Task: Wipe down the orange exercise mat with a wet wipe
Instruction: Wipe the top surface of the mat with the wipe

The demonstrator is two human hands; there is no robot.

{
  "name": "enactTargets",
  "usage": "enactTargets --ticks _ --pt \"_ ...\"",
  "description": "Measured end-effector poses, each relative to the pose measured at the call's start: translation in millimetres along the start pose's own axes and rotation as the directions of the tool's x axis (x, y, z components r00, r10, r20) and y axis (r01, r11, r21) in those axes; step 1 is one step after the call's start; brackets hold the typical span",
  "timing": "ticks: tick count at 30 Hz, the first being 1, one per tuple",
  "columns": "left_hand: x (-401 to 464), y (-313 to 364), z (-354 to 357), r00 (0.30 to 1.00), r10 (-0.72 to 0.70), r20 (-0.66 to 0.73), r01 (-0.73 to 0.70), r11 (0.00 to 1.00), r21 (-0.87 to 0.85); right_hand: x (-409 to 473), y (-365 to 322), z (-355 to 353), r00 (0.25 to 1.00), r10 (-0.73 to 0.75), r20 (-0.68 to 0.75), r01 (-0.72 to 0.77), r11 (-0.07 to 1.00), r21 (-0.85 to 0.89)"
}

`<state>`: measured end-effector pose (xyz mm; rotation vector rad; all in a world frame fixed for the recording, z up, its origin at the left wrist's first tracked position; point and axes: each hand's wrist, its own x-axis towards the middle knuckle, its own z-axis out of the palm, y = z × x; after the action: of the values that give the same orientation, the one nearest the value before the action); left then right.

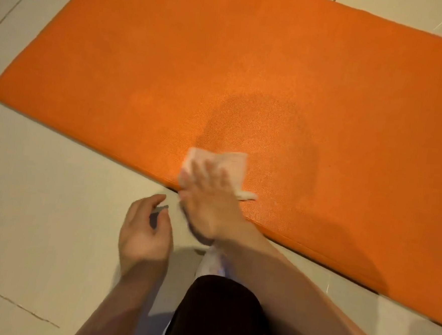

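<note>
Pressing flat on a white wet wipe [221,167] with the right hand [209,200], fingers straight and spread, palm down, at the near long edge of the orange exercise mat [221,70]. Wipe thin, rumpled, roughly rectangular, one corner twisted into a small tail beside the hand. Mat rectangular, padded, finely pebbled like leatherette, lying slantwise on pale glossy floor tiles [43,181] with thin dark grout lines. Darker, damp-looking rounded patch on the mat just beyond the wipe. Left hand [145,230] above the tiles just beside the mat's near edge, fingers loosely curled, something small and dark between them, too blurred to identify. Dark-clothed knee [217,311] at the bottom.
</note>
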<state>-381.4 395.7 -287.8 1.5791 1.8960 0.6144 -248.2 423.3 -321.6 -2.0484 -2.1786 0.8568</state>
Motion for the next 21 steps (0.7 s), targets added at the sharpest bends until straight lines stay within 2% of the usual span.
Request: enactTargets --ticks 2,6,9,12,14,17,19,21 --pt "7 -1 -10 1.000 0.001 -0.010 -0.001 0.999 0.043 12 -14 4 0.991 -0.111 0.072 0.113 0.993 -0.027" --pt "8 2 -8 1.000 0.003 -0.007 -0.003 0.999 0.036 0 19 -1 0.993 -0.109 0.042 0.112 0.991 -0.079" --pt "1 14 11 0.997 0.033 0.073 -0.030 0.999 -0.040 -38 75 -5 1.000 -0.017 0.002 0.017 0.995 -0.093" --pt "0 26 25 0.976 0.111 0.186 -0.105 0.994 -0.043 -90 142 -10 0.978 0.196 -0.075 -0.202 0.977 -0.074" --pt "2 30 28 0.961 0.166 0.222 -0.155 0.986 -0.065 -129 179 -11 0.921 0.374 -0.110 -0.377 0.926 -0.014" --pt "0 33 33 0.943 0.225 0.245 -0.203 0.973 -0.111 -185 202 -4 0.784 0.594 -0.179 -0.587 0.804 0.096" --pt "-6 37 38 0.942 0.218 0.256 -0.187 0.972 -0.141 -201 194 5 0.696 0.689 -0.201 -0.666 0.725 0.179" --pt "-13 41 42 0.940 0.203 0.274 -0.160 0.972 -0.171 -197 177 7 0.652 0.728 -0.213 -0.691 0.685 0.230"
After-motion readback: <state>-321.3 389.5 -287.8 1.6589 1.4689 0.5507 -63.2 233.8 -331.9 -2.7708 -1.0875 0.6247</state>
